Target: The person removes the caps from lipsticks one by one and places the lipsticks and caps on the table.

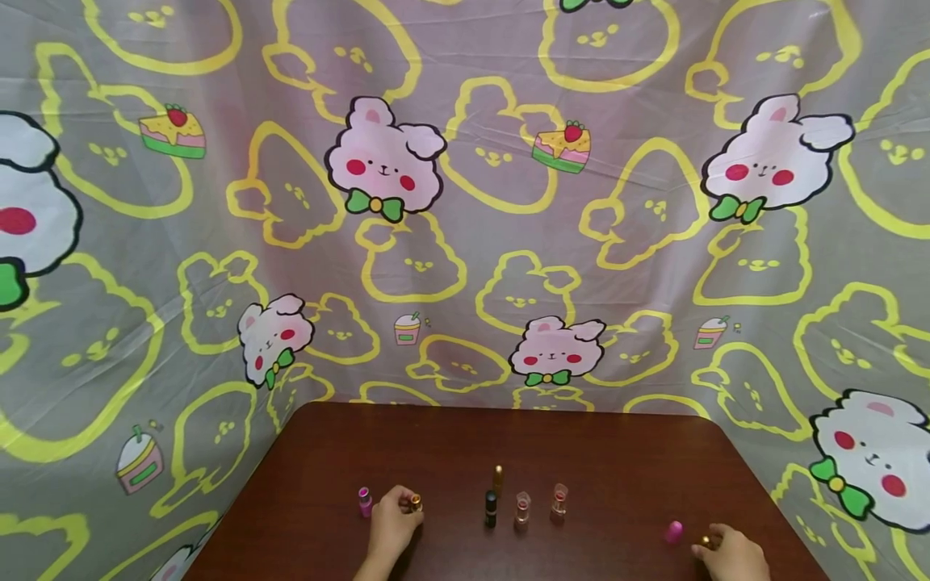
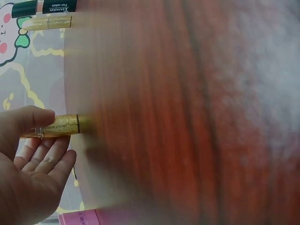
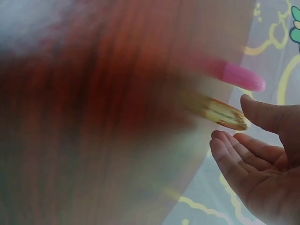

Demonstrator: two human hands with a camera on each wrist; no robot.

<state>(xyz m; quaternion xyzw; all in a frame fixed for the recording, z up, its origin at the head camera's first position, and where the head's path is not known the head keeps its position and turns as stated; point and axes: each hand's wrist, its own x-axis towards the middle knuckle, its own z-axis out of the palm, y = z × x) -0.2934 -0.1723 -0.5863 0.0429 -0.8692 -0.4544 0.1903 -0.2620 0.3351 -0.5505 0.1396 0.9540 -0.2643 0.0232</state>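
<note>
My left hand pinches a gold lipstick tube between thumb and fingers; it stands upright on the table's left part, its top uncapped in the head view. Just left of that hand is an uncapped pink lipstick, whose pink base shows at the bottom of the left wrist view. On the right, my right hand is beside a gold lipstick cap, thumb and fingers spread apart around its end with a gap. A pink lipstick cap stands to the left of the gold cap.
Mid-table stand a black lipstick, a gold lipstick behind it, and two clear-capped lipsticks, one nearer the middle and one farther right. Patterned cloth hangs behind and beside the brown table.
</note>
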